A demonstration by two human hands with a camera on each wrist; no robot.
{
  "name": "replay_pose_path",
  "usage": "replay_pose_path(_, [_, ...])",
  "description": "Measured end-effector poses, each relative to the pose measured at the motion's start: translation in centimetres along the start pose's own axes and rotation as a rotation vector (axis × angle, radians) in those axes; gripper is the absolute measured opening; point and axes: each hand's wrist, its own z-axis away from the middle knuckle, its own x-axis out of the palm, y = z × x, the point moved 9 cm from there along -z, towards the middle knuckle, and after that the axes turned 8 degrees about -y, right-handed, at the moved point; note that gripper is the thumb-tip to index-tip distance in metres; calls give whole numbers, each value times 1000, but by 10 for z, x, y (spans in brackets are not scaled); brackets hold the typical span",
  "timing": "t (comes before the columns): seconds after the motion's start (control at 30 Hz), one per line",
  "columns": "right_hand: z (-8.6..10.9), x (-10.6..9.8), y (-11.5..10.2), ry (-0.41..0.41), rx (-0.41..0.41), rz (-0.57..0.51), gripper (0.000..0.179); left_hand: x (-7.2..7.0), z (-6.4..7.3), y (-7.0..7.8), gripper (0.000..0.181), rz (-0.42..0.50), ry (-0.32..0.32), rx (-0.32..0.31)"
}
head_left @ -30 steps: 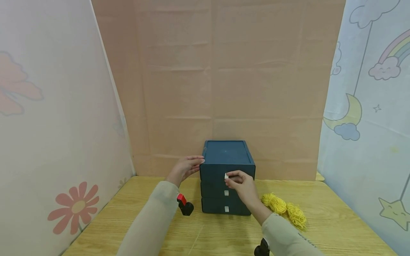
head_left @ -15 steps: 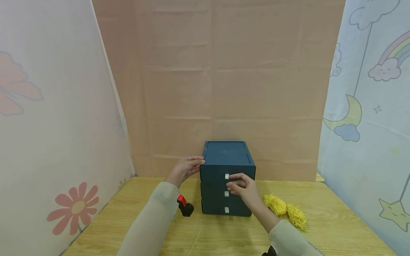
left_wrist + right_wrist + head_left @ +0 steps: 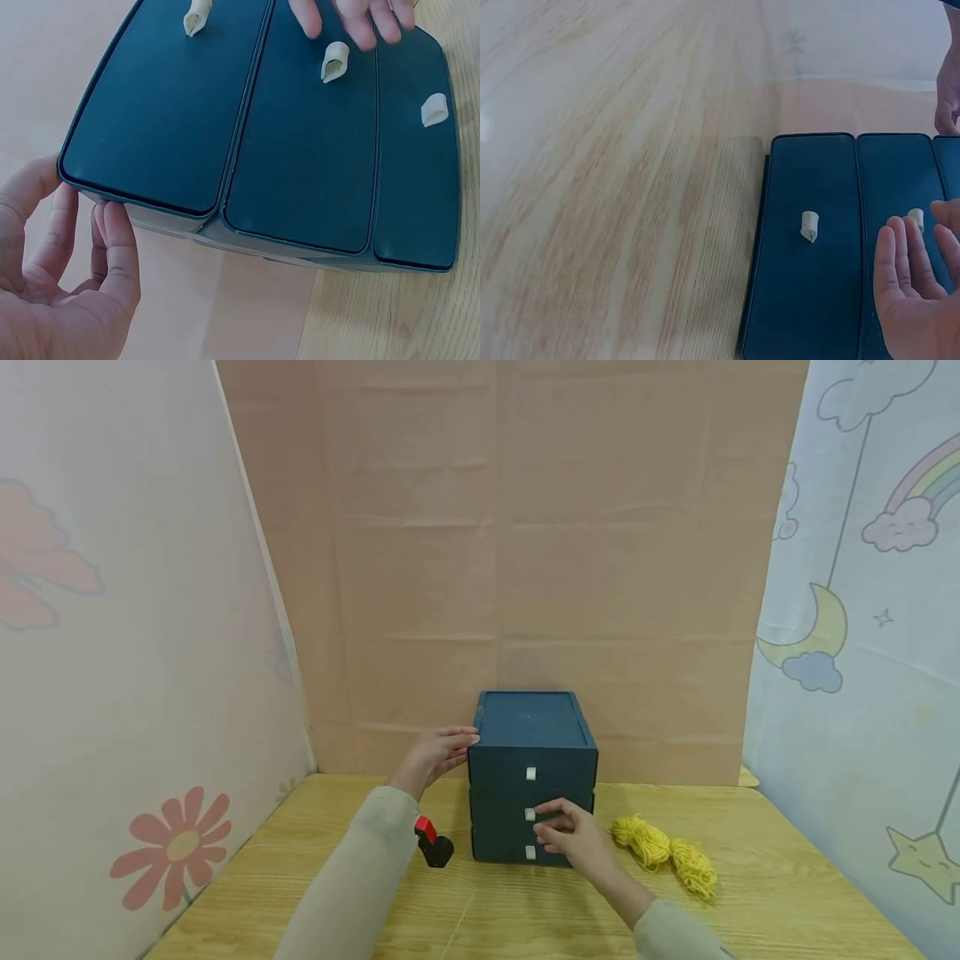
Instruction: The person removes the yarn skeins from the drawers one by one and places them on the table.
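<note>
The dark teal plastic three-drawer unit (image 3: 517,793) stands on the pale wood-grain table (image 3: 787,877), all its drawers flush. My left hand (image 3: 431,756) touches the unit's upper left front corner with spread, lightly bent fingers. My right hand (image 3: 581,843) is before the unit's middle drawer, thumb and fingers parted, pinching nothing, close by the cream-white folded loop tab (image 3: 334,61). To grip that tab well, I judge it best to close thumb and forefinger squarely on it; any pull should run level, my left hand bracing the corner so the light-looking unit doesn't slide. The yellow twisted yarn hank (image 3: 663,852), right of the unit, looks out of the drawers' way. I can read no brand, label or writing on the unit.
</note>
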Motion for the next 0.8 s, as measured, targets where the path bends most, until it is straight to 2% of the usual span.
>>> replay_pose_path(0.27, [-9,-1,7,61,7,32,30,-1,-3,1,30,-10,-11,2])
replay_pose_path(0.8, [-23,3,11,168,-2,-1,25,-4,-15,2,29,-4,-26,0])
